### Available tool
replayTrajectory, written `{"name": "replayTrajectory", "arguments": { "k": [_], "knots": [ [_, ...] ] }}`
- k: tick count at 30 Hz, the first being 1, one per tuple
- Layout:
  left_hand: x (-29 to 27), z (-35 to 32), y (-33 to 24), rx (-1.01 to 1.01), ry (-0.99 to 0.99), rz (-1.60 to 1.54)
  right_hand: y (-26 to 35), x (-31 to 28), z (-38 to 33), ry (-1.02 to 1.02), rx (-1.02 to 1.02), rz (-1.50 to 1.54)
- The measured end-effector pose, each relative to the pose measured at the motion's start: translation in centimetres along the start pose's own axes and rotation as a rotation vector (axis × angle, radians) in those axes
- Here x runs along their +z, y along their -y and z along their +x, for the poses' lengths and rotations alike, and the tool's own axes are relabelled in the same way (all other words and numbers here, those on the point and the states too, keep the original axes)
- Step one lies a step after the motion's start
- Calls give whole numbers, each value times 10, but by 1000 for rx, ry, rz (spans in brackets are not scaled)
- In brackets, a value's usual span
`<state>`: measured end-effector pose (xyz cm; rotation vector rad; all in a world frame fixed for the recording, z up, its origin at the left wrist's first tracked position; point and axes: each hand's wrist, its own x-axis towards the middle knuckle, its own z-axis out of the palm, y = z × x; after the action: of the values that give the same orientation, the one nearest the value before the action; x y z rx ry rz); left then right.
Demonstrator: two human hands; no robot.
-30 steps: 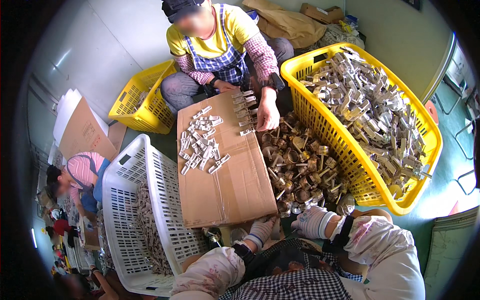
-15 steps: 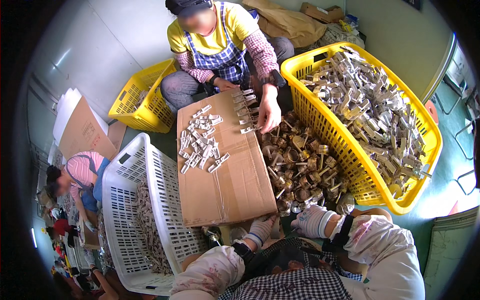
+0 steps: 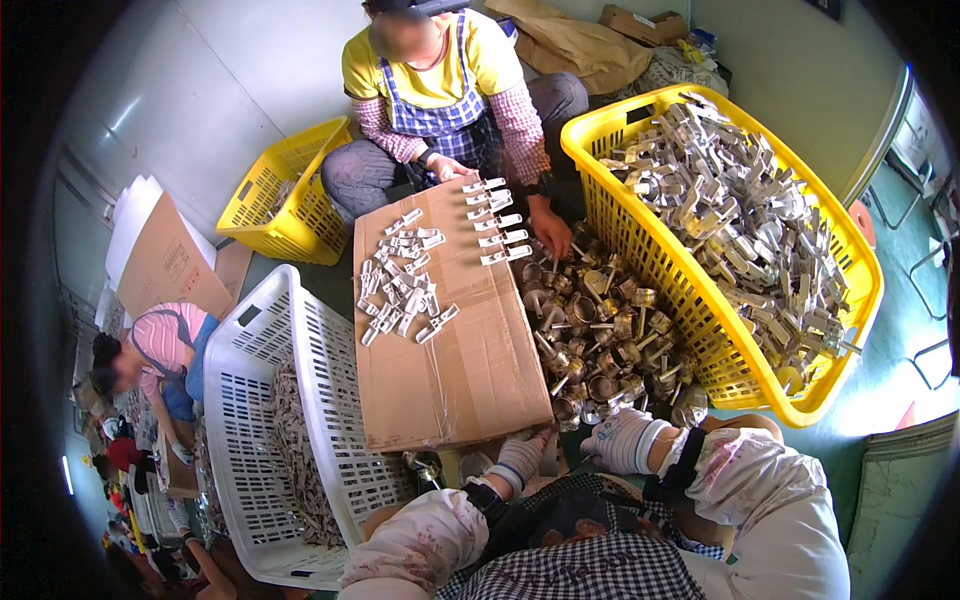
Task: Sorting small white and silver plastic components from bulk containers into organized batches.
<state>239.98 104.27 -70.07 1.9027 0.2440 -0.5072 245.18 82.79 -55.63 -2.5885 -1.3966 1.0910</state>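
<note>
My left hand [image 3: 520, 458], in a white glove, is curled just under the near edge of a flat cardboard box [image 3: 470, 370]. In the same kind of glove, my right hand [image 3: 622, 440] is bunched at the near end of a floor pile of round metal parts [image 3: 590, 340]. Whether either hand holds a part is hidden. Small white clip-like pieces [image 3: 400, 290] lie scattered on the box, and a neat row of them [image 3: 495, 220] lies at its far end. A person in a yellow shirt and blue apron [image 3: 440, 90] sits opposite, one hand [image 3: 550, 238] on the pile.
A big yellow basket [image 3: 590, 160] of silvery metal pieces stands on the right. On the left are a white basket [image 3: 250, 400] and, further back, a smaller yellow basket [image 3: 290, 215]. Another person [image 3: 150, 350] bends over at far left. Flat cardboard [image 3: 165, 255] lies behind.
My gloved hands have stayed close together near the box edge, shifting only slightly. The person opposite keeps a hand on the metal pile.
</note>
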Motion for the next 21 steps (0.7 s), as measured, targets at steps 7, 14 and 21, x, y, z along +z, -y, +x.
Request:
{"name": "replayTrajectory", "arguments": {
  "k": [7,14,21],
  "knots": [
    [-4,-6,-14,-37,47,-36,1,1,-1,-30,-14,-12],
    [-4,-4,-17,-61,44,7,0,-2,-1,-30,-27,1],
    [-8,5,8,185,170,724,11,-21,11,-270,-71,382]
  ]
}}
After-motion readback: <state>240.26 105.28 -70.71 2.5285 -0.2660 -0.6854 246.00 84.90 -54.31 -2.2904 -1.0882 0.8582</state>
